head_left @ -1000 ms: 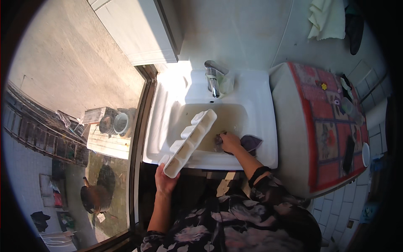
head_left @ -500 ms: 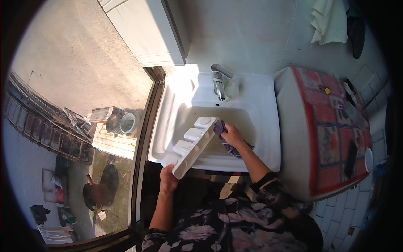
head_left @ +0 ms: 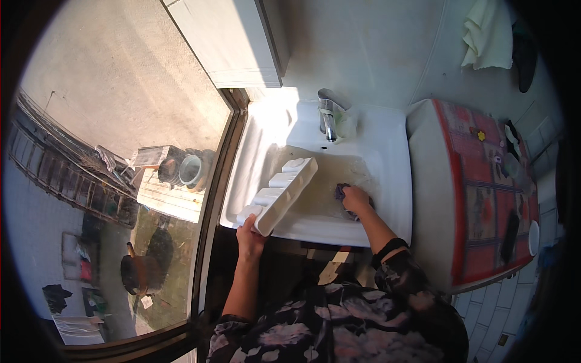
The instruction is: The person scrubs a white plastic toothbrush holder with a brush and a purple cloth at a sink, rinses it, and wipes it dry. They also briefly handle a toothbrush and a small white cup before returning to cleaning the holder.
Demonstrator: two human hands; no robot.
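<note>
Left hand gripped tray by near end, slanting it over left of sink; right hand, apparently spared support, clutched cloth at sink's right.

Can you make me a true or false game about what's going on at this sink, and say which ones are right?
1. The left hand holds a long white tray by its near end. True.
2. The right hand holds a bright yellow sponge. False: the right hand holds a dark cloth.
3. There is cloudy water in the sink. True.
4. The tap is on the near edge of the sink, by the person's tummy. False: the tap stands at the far side.
5. A red patterned cover lies to the right of the sink. True.
6. The white tray is lying on the floor. False: it is held up at a slant over the sink.
</note>
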